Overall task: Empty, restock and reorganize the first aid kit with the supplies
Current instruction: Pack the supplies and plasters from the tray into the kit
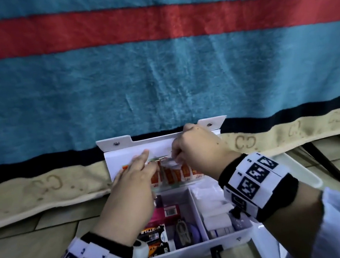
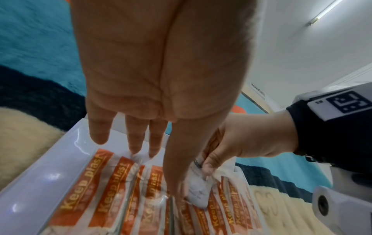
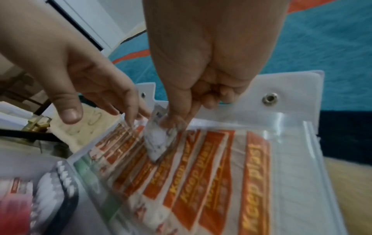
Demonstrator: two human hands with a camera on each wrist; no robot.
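Pinching a crumpled white packet (image 3: 159, 141), right hand (image 1: 196, 147).

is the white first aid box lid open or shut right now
Open. The white first aid box lid stands raised behind the tray, its clear pocket of orange plaster strips showing, both compartments exposed.

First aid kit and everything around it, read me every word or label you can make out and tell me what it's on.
"Keep plast": orange plaster strips in the lid's clear pocket.
"V-STYLE", upside down: black packet in the kit.
"CC": repeated on the blanket's beige border.
Barcode digits on the pink box and print on the white sachet: too blurred.
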